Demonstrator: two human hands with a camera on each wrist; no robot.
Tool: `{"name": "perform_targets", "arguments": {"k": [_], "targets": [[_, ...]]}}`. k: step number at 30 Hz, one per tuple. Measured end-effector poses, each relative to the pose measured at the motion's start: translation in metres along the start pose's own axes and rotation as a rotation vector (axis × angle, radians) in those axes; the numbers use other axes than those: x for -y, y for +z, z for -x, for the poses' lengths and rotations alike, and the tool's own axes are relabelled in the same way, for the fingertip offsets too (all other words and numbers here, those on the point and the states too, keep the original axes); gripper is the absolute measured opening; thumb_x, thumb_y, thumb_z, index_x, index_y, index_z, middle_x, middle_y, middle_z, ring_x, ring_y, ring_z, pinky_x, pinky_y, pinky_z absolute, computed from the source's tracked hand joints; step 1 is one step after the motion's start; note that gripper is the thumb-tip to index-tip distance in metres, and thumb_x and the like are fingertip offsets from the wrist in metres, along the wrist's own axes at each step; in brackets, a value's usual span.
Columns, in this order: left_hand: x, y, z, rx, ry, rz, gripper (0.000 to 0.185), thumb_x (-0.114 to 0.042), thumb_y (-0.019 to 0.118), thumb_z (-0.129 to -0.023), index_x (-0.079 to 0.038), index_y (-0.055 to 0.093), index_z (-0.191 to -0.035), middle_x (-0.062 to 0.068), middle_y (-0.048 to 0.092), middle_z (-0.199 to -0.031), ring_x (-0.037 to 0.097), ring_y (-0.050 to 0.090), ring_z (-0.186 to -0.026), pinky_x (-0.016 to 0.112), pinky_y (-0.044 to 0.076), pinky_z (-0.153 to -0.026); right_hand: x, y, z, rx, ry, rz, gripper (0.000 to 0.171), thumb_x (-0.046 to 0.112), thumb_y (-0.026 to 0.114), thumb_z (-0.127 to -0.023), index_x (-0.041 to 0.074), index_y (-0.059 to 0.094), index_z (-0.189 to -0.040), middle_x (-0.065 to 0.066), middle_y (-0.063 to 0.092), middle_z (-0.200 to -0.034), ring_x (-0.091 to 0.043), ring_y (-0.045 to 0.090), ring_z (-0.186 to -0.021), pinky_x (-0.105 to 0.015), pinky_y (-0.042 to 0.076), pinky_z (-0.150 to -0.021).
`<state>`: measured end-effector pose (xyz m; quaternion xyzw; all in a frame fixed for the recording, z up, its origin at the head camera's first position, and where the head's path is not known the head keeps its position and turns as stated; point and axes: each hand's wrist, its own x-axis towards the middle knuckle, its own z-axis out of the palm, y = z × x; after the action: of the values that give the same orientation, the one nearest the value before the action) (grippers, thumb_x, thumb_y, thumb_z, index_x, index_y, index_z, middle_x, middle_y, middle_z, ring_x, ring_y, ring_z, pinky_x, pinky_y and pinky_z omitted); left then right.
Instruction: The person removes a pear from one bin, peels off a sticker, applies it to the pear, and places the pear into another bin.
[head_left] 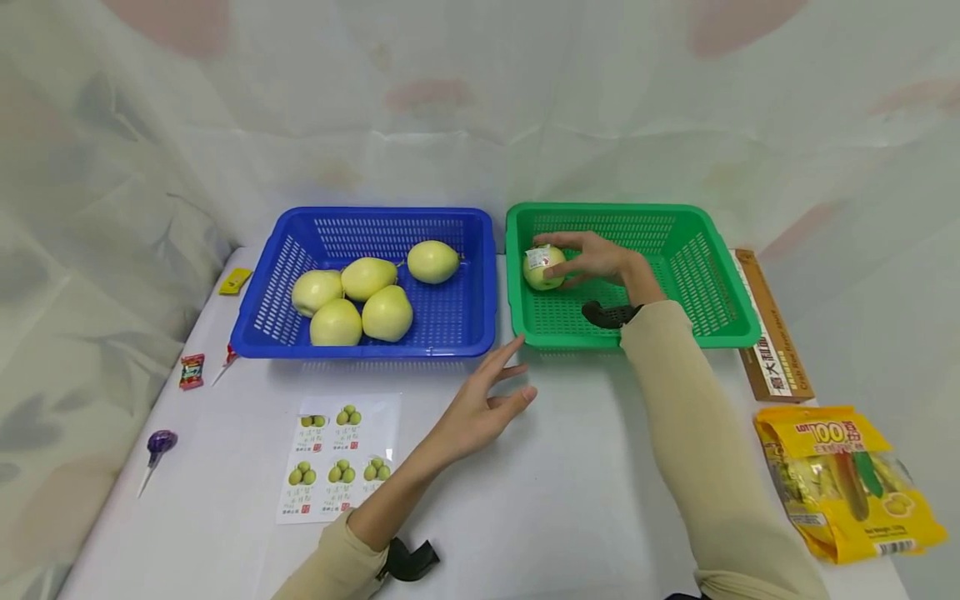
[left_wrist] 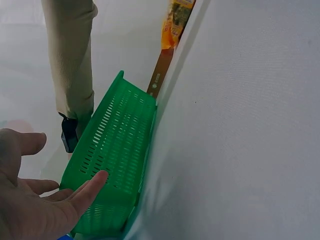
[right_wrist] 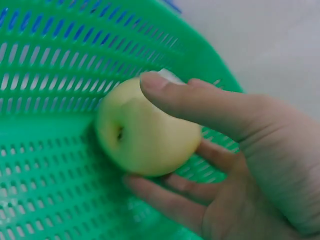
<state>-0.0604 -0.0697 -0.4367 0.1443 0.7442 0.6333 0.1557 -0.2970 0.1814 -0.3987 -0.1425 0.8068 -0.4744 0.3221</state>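
Observation:
My right hand (head_left: pixel 596 257) is inside the green basket (head_left: pixel 637 340), at its left end. Its thumb and fingers curl round a pale yellow-green pear (right_wrist: pixel 150 130) that bears a white label (head_left: pixel 537 257). In the right wrist view the pear lies on its side close to the basket wall, the dimpled end showing. My left hand (head_left: pixel 483 408) hovers in front of the two baskets, fingers spread and holding nothing. Its fingertips come near the green basket's front left corner. Several more pears (head_left: pixel 387 314) lie in the blue basket (head_left: pixel 367 352) on the left.
A sheet of pear stickers (head_left: pixel 322 450) lies before the blue basket. Left of it are a purple lollipop (head_left: pixel 160 443), a red lollipop (head_left: pixel 229 357), a red candy (head_left: pixel 192 372) and a yellow packet (head_left: pixel 236 281). On the right are a brown box (head_left: pixel 776 342) and a yellow snack bag (head_left: pixel 840 483).

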Motion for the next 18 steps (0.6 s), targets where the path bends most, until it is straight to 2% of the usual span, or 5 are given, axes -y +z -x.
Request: {"name": "perform_targets", "arguments": {"k": [4,7,10,14,18], "targets": [[0.0,-0.003,0.007,0.011,0.013,0.011,0.073,-0.027,0.067,-0.109,-0.028,0.031,-0.172,0.001,0.029,-0.18,0.031,0.049,-0.157,0.049,0.059,-0.115,0.017,-0.01,0.009,-0.022,0.037,-0.001,0.073,0.017,0.072,-0.106,0.019,0.037,-0.17,-0.018,0.025,-0.179,-0.042,0.041,-0.159,-0.066,0.049,-0.121],[0.0,-0.009,0.019,-0.001,0.023,0.021,0.072,-0.024,0.068,-0.109,-0.024,0.032,-0.171,0.003,0.033,-0.178,0.035,0.048,-0.158,0.05,0.058,-0.116,0.034,-0.015,0.014,-0.09,0.042,-0.019,0.068,0.015,0.072,-0.105,0.014,0.043,-0.167,-0.021,0.035,-0.174,-0.043,0.049,-0.153,-0.064,0.05,-0.121],[0.002,-0.015,0.033,-0.045,0.028,0.025,0.073,-0.022,0.069,-0.108,-0.023,0.032,-0.171,0.004,0.037,-0.176,0.038,0.048,-0.157,0.05,0.059,-0.116,0.052,-0.014,0.015,-0.132,-0.016,-0.046,0.062,0.012,0.072,-0.105,0.008,0.048,-0.162,-0.021,0.044,-0.17,-0.044,0.055,-0.148,-0.06,0.054,-0.119],[0.003,-0.026,0.05,-0.13,0.045,0.007,0.076,-0.019,0.07,-0.107,-0.024,0.03,-0.172,0.006,0.039,-0.175,0.04,0.051,-0.154,0.053,0.059,-0.113,0.076,0.005,0.001,-0.091,-0.146,-0.104,0.056,0.01,0.071,-0.105,0.004,0.053,-0.158,-0.021,0.051,-0.165,-0.041,0.059,-0.145,-0.056,0.055,-0.119],[0.004,-0.037,0.061,-0.204,0.043,-0.015,0.077,-0.019,0.069,-0.108,-0.026,0.028,-0.172,0.009,0.039,-0.174,0.037,0.053,-0.153,0.058,0.058,-0.112,0.097,0.04,-0.023,-0.017,-0.222,-0.182,0.049,0.007,0.071,-0.104,0.003,0.059,-0.152,-0.022,0.055,-0.16,-0.038,0.061,-0.143,-0.055,0.054,-0.12]]}}
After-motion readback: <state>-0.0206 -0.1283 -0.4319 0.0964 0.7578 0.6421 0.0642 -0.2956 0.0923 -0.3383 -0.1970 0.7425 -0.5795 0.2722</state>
